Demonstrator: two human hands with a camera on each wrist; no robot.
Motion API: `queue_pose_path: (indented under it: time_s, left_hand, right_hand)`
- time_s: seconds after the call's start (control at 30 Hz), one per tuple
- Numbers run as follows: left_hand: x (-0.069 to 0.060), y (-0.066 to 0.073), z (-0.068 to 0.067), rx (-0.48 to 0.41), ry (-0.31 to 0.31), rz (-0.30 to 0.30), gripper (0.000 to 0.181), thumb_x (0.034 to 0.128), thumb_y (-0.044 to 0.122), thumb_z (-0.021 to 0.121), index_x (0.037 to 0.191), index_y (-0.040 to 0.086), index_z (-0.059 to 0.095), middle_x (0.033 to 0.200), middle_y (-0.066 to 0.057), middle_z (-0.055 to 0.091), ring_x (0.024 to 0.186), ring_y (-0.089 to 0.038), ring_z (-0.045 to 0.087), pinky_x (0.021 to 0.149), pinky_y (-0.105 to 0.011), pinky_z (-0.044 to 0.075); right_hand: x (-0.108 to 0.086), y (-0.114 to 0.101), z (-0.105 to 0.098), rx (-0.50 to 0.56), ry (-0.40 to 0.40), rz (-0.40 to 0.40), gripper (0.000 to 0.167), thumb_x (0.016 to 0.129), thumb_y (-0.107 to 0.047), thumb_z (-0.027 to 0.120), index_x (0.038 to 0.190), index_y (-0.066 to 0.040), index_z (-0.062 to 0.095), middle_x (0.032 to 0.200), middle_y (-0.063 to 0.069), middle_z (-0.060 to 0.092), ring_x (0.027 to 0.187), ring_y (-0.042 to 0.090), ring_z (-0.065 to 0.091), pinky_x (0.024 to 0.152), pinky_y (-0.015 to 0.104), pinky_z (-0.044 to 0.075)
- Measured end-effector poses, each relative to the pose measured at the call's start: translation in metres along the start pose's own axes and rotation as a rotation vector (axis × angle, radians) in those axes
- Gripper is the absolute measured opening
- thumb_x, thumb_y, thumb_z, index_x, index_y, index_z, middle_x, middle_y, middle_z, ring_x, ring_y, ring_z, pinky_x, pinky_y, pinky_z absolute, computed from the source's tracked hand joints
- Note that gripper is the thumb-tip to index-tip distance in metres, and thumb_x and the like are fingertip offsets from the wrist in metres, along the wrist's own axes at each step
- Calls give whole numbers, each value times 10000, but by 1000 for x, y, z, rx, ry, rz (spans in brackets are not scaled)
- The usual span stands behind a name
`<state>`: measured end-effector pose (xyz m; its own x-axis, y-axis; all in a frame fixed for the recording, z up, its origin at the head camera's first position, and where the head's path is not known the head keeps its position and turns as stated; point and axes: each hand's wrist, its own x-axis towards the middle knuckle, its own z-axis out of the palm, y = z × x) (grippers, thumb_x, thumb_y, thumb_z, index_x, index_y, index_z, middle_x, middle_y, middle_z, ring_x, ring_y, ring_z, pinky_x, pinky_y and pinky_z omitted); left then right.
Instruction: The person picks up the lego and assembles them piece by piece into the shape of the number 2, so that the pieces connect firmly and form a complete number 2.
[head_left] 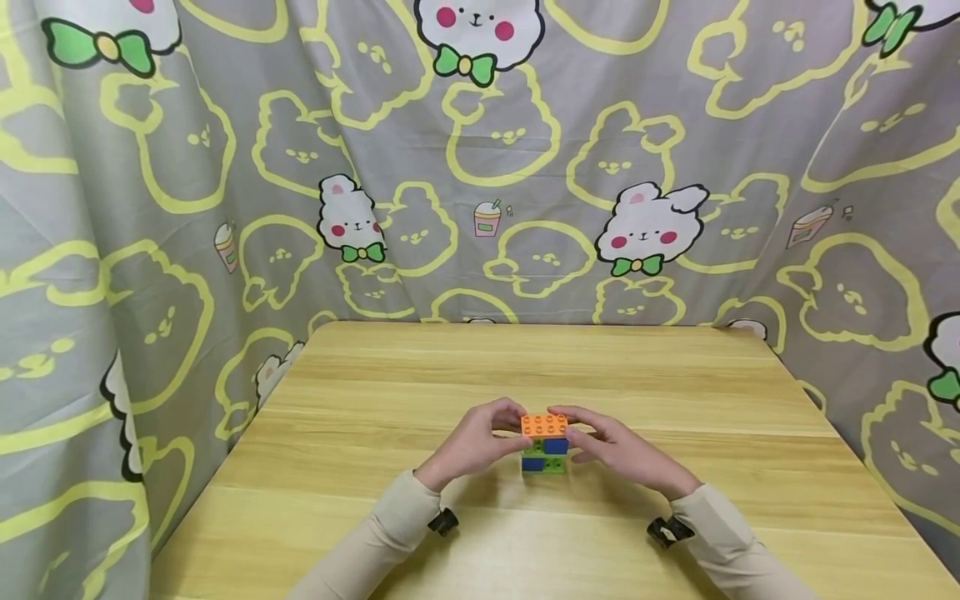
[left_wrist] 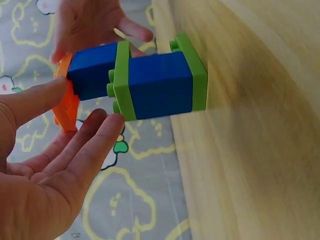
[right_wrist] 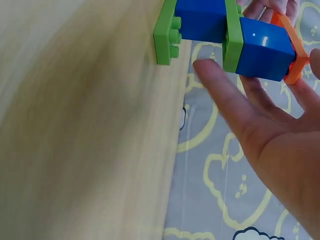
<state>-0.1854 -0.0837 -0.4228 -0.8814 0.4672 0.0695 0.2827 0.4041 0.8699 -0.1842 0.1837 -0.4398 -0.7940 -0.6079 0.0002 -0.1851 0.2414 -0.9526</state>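
Note:
A small tower of toy building bricks stands upright on the table. An orange plate brick (head_left: 544,425) with studs tops it. Below sits a blue brick (right_wrist: 265,49) toward the right side, then a green plate brick (left_wrist: 123,92), a second blue brick (left_wrist: 160,86) toward the left, and a green base plate (left_wrist: 199,82) on the tabletop. With thumb and fingers, my left hand (head_left: 474,440) pinches the orange plate's left end. My right hand (head_left: 621,448) holds its right end in the same way, its lower fingers stretched apart beside the tower.
The wooden table (head_left: 360,400) extends around the tower on all sides. A grey curtain (head_left: 420,275) with yellow outlines and cartoon bears hangs behind and at both sides. Each wrist carries a black strap device, the left one (head_left: 444,522) and the right one (head_left: 670,532).

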Motion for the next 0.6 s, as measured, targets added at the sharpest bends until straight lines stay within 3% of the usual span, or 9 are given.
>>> queue_pose_path:
  time_s: [0.3, 0.6]
  left_hand:
    - [0, -1, 0, -77, -5, -56, 264, 942, 186, 760, 1166, 117, 638, 1124, -43, 753, 1094, -207, 694, 940, -438, 550]
    - [-1, 1, 1, -111, 4, -55, 243, 939, 160, 759, 1146, 100, 646, 1124, -55, 753, 1075, -194, 699, 933, -423, 558]
  right_hand:
    - [2, 2, 2, 143, -32, 19, 514, 1100, -270, 487, 1569, -88, 380, 1492, 260, 454, 1263, 429, 591, 1006, 474, 541]
    - [1, 0, 2, 189, -32, 19, 529, 1091, -253, 513, 1553, -29, 387, 1455, 251, 498, 1295, 438, 556, 1017, 448, 535]
